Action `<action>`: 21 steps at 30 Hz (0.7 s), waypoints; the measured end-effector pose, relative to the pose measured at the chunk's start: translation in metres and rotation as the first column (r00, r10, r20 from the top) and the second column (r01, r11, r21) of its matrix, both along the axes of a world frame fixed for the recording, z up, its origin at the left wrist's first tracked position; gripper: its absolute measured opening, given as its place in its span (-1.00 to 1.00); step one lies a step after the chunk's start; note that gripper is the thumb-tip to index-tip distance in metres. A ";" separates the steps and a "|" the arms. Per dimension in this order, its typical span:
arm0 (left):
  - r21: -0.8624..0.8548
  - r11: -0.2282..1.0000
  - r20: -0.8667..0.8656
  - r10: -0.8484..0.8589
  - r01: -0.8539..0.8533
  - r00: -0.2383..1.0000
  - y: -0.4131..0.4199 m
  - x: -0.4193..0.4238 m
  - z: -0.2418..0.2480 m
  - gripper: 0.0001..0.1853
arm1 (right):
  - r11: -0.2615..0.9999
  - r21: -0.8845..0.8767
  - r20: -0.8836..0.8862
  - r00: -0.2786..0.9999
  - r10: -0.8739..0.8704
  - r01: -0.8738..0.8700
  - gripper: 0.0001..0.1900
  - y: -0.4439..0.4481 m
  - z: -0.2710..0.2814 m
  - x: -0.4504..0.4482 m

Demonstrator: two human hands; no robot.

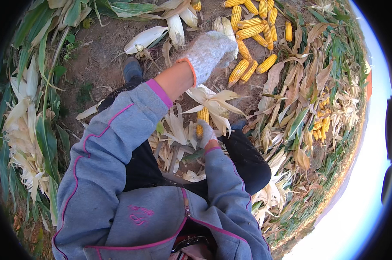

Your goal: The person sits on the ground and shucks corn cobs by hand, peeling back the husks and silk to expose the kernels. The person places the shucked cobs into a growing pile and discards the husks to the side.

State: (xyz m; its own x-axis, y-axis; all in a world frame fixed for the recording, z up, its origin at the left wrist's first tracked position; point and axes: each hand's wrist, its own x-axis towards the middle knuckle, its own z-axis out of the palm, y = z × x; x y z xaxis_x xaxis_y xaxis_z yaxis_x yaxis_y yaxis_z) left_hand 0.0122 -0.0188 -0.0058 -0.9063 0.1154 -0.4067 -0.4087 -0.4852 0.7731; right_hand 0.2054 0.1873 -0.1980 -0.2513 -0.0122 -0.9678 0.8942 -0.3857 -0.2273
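My left hand (212,53), in a whitish knitted glove with an orange cuff, reaches far forward. It closes around a pale ear of corn in its husk (224,26); the fingertips are mostly hidden. Nearer my body, my right hand (207,134), gloved too, grips a yellow corn cob (203,114). Pulled-back husk leaves (217,104) still spread from the far end of that cob. Just beyond and to the right of my left hand lies a loose pile of bare yellow cobs (251,31).
Two ears in pale husk (150,39) (175,31) lie ahead on bare soil. Loose husks (175,125) litter the ground between my legs. Corn stalks and dry leaves bank up at left (48,130) and right (290,94). Another cob heap (322,122) shows farther right.
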 end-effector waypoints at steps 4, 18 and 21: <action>-0.179 0.979 -0.149 -0.125 0.098 0.981 0.001 0.005 -0.004 -0.79 | 0.996 -0.084 -0.240 0.970 -0.022 0.002 -0.76 -0.015 0.053 -0.006; -0.152 0.759 -0.229 -0.650 0.633 0.725 0.011 0.054 0.019 -0.43 | 0.946 0.325 -0.702 0.667 0.249 -0.011 -0.68 -0.022 0.213 -0.005; -0.282 0.771 -0.321 -0.636 0.570 0.702 0.016 0.053 0.014 -0.41 | 0.817 0.564 -0.644 0.555 0.527 -0.122 -0.61 -0.020 0.233 0.008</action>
State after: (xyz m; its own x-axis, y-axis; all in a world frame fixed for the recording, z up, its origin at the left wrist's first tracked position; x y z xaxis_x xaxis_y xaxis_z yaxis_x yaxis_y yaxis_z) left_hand 0.0654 -0.0026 0.0081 -0.7437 0.6594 -0.1098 -0.2337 -0.1026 0.9669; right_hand 0.2134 0.1672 0.0348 -0.9344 0.0848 -0.3461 0.3563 0.2095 -0.9106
